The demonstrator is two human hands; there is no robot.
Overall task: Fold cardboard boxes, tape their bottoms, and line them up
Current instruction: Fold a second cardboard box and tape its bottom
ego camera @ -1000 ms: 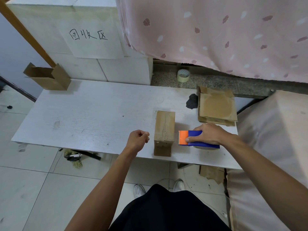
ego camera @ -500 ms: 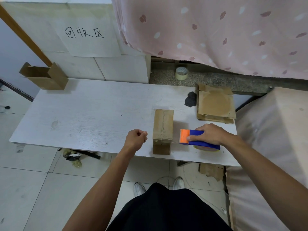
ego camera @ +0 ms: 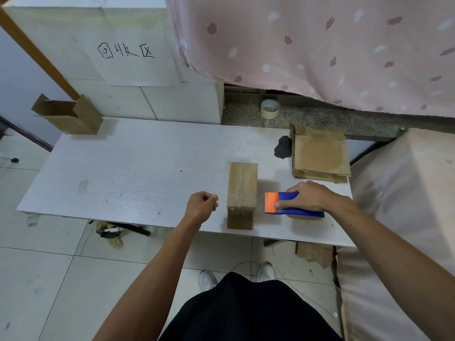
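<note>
The taping step looks nearly done. The box (ego camera: pixel 242 190) stands just right of the frame's centre, near the front edge of the table (ego camera: pixel 135 168), with a seam line along its top face. Its long axis runs from the bottom of the frame toward the top. The right hand (ego camera: pixel 312 196) grips the tape dispenser (ego camera: pixel 293 206), which rests just right of the box with its orange end pointing at it. The left hand (ego camera: pixel 200 205), left of the box, is a closed fist holding nothing visible. Next, probably, comes lining the box up with the finished box (ego camera: pixel 71 116) at upper left.
</note>
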